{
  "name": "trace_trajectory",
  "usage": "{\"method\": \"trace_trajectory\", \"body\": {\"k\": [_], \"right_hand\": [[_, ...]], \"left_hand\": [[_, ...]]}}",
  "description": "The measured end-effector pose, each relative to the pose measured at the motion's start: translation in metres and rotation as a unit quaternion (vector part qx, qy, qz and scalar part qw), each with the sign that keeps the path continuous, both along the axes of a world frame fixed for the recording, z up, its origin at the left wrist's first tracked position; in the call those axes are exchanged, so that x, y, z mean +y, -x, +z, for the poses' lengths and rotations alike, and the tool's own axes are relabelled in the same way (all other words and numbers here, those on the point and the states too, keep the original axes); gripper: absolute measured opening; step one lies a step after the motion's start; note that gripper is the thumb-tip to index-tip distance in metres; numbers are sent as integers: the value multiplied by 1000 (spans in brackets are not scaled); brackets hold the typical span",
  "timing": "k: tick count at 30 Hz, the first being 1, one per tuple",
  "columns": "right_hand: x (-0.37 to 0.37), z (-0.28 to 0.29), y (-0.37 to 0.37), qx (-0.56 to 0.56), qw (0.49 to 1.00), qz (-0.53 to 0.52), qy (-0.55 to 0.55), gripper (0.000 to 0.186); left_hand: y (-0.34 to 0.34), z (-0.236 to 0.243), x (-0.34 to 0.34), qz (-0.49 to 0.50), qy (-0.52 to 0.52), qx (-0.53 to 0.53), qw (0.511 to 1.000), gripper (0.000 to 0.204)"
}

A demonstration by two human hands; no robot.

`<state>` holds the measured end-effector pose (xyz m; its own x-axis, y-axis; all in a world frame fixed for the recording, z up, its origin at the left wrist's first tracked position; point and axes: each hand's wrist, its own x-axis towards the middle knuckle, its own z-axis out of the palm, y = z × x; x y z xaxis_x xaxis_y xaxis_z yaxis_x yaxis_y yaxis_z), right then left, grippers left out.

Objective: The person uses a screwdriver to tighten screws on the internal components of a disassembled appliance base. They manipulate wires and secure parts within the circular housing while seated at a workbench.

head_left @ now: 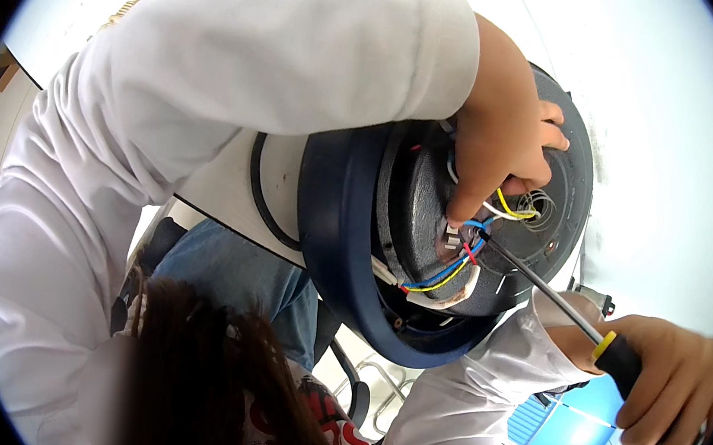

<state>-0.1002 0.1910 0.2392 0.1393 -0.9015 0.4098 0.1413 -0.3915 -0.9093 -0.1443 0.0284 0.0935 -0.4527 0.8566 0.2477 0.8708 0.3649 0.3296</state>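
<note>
A round electric appliance (338, 247) with a dark blue outer ring lies with its grey-black inside and wiring exposed; its kind is not certain. My left hand (504, 138) reaches over it from above. The thumb presses beside a small metal clip (452, 238), and the other fingers curl over the dark metal. Blue, yellow and red wires (446, 275) run below the thumb. My right hand (673, 390) is closed round the black handle of a screwdriver (563, 303). Its shaft slants up to the left, and the tip is among the wires near my left thumb.
The appliance rests on a white table (278, 180) whose edge runs below it. A black cable (258, 186) curves at its left. White and yellow wires coil by a hole (536, 205) in the metal. Something blue (569, 436) stands beyond my right forearm. Hair hangs into the lower view.
</note>
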Motion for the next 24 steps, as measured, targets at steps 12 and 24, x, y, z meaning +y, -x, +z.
{"method": "trace_trajectory", "body": {"k": [12,24], "right_hand": [[59,21,-10,152,919,-359,59,39],[34,16,-39,235,862,-448,20,27]], "left_hand": [[2,11,1,-6,51,-21,998,45],[6,-1,-1,2,24,-27,999,45]]}}
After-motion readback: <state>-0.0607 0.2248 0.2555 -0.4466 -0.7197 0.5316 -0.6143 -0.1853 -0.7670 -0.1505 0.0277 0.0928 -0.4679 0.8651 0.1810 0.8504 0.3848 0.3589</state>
